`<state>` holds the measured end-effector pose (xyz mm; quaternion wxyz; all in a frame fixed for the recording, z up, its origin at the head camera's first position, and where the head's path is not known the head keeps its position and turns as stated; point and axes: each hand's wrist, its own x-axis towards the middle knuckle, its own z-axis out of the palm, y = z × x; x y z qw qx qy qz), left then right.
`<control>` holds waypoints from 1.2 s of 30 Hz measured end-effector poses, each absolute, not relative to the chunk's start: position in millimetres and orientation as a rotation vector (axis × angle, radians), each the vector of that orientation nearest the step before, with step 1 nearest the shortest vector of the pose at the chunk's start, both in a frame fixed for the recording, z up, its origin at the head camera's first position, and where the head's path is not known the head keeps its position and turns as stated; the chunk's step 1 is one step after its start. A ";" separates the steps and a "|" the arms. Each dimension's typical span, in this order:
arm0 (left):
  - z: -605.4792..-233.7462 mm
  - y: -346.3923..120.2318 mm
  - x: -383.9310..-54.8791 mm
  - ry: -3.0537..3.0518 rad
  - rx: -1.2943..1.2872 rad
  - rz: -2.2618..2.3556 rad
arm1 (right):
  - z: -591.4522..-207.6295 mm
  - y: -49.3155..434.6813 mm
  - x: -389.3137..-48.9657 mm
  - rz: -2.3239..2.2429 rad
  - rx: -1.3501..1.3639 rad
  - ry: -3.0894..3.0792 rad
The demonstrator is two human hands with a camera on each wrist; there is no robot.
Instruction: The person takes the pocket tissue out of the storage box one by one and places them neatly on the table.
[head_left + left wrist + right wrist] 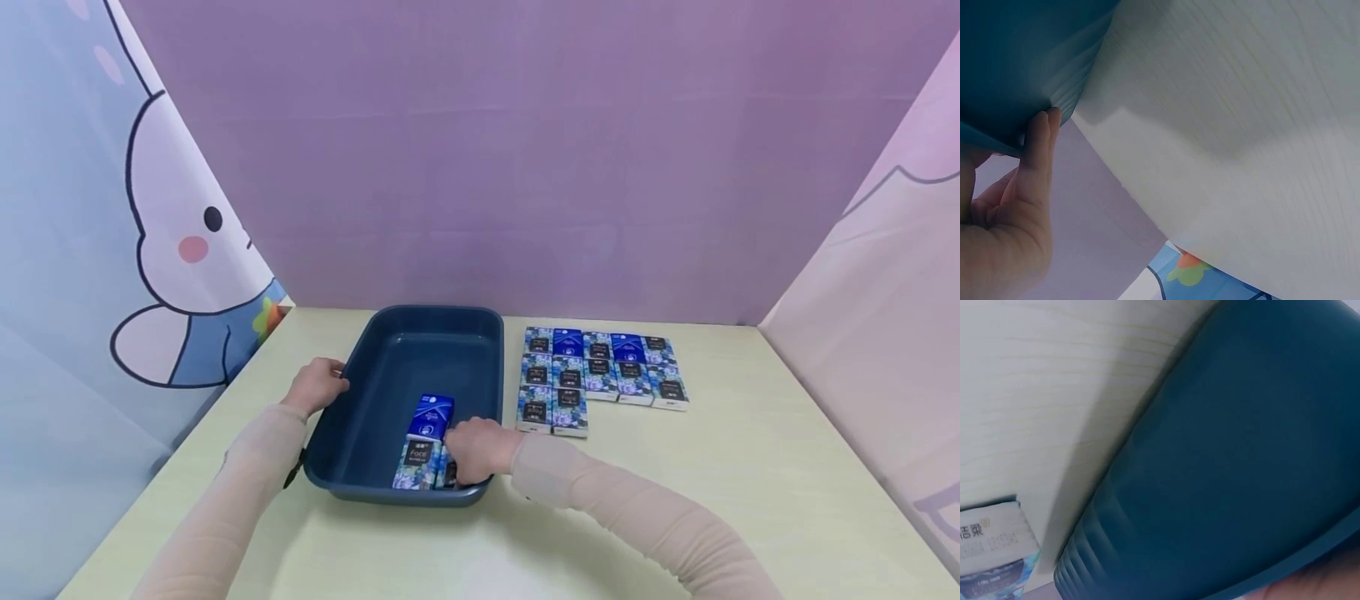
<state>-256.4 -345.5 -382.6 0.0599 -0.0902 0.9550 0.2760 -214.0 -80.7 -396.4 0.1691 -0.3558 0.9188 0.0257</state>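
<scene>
A dark blue plastic bin (442,312) stands on the table, its outer wall filling much of both wrist views. My left hand (318,385) holds its left rim, with fingers on the outer wall (1029,56). Inside the near end, a blue tissue pack (431,417) lies behind a floral tissue pack (416,463). My right hand (478,450) reaches over the right rim and grips another floral tissue pack (448,472) beside them. Most of that pack is hidden by the fingers. In the right wrist view only a bit of the hand shows past the rim.
Right of the bin, several floral tissue packs (567,410) and two blue packs (567,342) lie in close rows on the pale table (675,500). A purple cloth wall (525,167) rises behind the table, with printed curtains (60,333) at the sides.
</scene>
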 end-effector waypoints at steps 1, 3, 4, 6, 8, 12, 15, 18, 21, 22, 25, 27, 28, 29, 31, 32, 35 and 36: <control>-382.6 -345.6 -256.3 2.891 -0.272 0.836 | -396.4 -80.5 -214.0 0.073 -1.015 2.615; -382.5 -345.7 -256.2 2.892 -0.273 0.833 | -396.5 -80.4 -214.2 0.062 -1.014 2.619; -382.5 -345.6 -256.1 2.892 -0.274 0.833 | -396.5 -80.3 -214.3 0.056 -1.011 2.622; -382.5 -345.6 -256.1 2.894 -0.276 0.828 | -396.7 -80.2 -214.1 0.046 -1.013 2.626; -381.7 -345.1 -256.4 2.896 -0.277 0.821 | -396.4 -79.6 -214.1 0.031 -1.016 2.631; -380.0 -344.5 -256.2 2.896 -0.271 0.816 | -395.9 -77.7 -214.4 0.007 -1.033 2.643; -378.9 -343.7 -255.0 2.893 -0.267 0.819 | -395.5 -76.2 -215.5 0.005 -1.042 2.654; -378.2 -343.2 -254.2 2.890 -0.273 0.822 | -395.0 -74.8 -217.2 0.004 -1.053 2.659; -377.7 -342.8 -253.9 2.895 -0.270 0.817 | -393.5 -73.2 -218.9 -0.005 -1.070 2.653; -377.5 -342.8 -253.8 2.896 -0.271 0.817 | -393.1 -72.6 -219.4 -0.009 -1.076 2.649; -377.6 -342.4 -253.3 2.899 -0.267 0.817 | -391.6 -70.7 -220.8 -0.006 -1.096 2.643; -377.7 -342.3 -253.6 2.895 -0.273 0.822 | -390.7 -69.1 -221.7 -0.001 -1.110 2.646; -377.7 -342.2 -253.8 2.895 -0.274 0.822 | -390.2 -68.5 -222.0 -0.001 -1.114 2.649; -377.8 -342.1 -254.1 2.895 -0.276 0.823 | -389.3 -67.6 -222.2 0.001 -1.117 2.653; -377.7 -342.2 -254.7 2.892 -0.279 0.823 | -387.1 -65.7 -222.1 -0.006 -1.118 2.659; -377.6 -342.1 -254.6 2.891 -0.278 0.823 | -386.1 -64.9 -222.0 -0.018 -1.111 2.661; -378.0 -342.5 -254.5 2.888 -0.278 0.819 | -382.9 -62.9 -221.2 -0.051 -1.090 2.662; -378.3 -342.7 -254.4 2.885 -0.279 0.819 | -381.8 -62.5 -220.9 -0.067 -1.084 2.662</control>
